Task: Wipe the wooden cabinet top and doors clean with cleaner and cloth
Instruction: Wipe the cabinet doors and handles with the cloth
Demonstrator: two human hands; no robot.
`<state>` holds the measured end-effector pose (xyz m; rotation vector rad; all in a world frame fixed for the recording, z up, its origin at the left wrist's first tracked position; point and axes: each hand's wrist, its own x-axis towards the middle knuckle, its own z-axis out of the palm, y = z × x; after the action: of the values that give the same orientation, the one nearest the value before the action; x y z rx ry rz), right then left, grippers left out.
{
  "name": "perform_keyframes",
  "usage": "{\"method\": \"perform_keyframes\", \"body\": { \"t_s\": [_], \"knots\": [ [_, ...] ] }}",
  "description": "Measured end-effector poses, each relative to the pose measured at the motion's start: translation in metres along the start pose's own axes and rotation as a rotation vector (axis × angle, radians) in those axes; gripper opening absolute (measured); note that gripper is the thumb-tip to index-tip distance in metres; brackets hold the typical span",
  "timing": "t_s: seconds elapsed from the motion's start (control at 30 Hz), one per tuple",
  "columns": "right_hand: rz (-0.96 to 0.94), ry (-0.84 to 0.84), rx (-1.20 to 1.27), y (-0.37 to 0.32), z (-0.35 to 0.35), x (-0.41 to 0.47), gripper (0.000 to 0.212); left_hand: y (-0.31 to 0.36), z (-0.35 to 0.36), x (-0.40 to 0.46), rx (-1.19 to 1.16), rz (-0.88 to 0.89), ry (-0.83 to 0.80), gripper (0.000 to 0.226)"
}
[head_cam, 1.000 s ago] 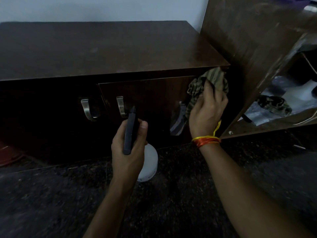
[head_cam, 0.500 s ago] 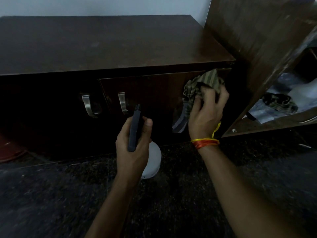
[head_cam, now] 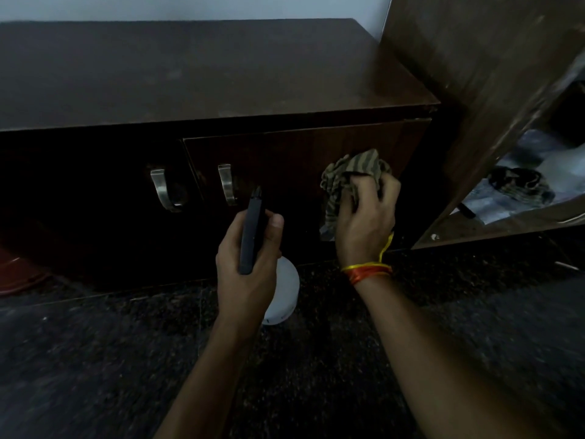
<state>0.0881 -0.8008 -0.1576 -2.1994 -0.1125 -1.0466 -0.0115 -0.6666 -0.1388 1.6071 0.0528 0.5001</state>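
Observation:
A low dark wooden cabinet fills the upper view, its top dusty. My right hand presses a bunched green striped cloth against the right door, in its right half below the top edge. My left hand grips a spray bottle by its dark trigger head; the white bottle body hangs below my palm, in front of the door's lower part. Two curved metal handles sit where the doors meet.
A taller wooden unit stands at the right, with papers and a dark striped item on its open shelf. The floor is dark speckled stone. A reddish object lies at the far left on the floor.
My right hand has slid the cloth down and a little left from the door's top right corner. The left hand with the spray bottle has stayed about where it was.

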Motion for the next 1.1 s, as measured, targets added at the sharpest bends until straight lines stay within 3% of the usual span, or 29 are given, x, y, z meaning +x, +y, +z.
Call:
{"method": "perform_keyframes", "body": {
  "t_s": [0.23,0.5,0.63,0.73,0.97,1.1],
  "knots": [
    [0.074,-0.155,-0.003,0.011,0.002,-0.020,0.011,-0.008,-0.004,-0.003,0.019,-0.022,0.009,0.014],
    [0.018,-0.014,0.054,-0.008,0.008,-0.010,0.012,-0.011,-0.005,-0.001,0.004,-0.038,0.059,0.020],
    [0.084,-0.147,0.034,0.009,0.016,-0.036,0.021,-0.012,-0.009,0.001,0.009,-0.019,0.066,0.015],
    [0.103,-0.239,0.012,0.017,0.017,-0.044,0.017,-0.016,-0.011,-0.002,0.007,-0.029,0.073,0.017],
    [0.111,-0.063,0.104,-0.004,0.022,-0.026,0.012,-0.016,-0.010,0.000,0.023,-0.032,0.091,0.025],
    [0.144,-0.104,0.091,0.009,0.030,-0.047,0.017,-0.015,-0.011,0.001,0.020,-0.026,0.082,0.025]
  ]
}}
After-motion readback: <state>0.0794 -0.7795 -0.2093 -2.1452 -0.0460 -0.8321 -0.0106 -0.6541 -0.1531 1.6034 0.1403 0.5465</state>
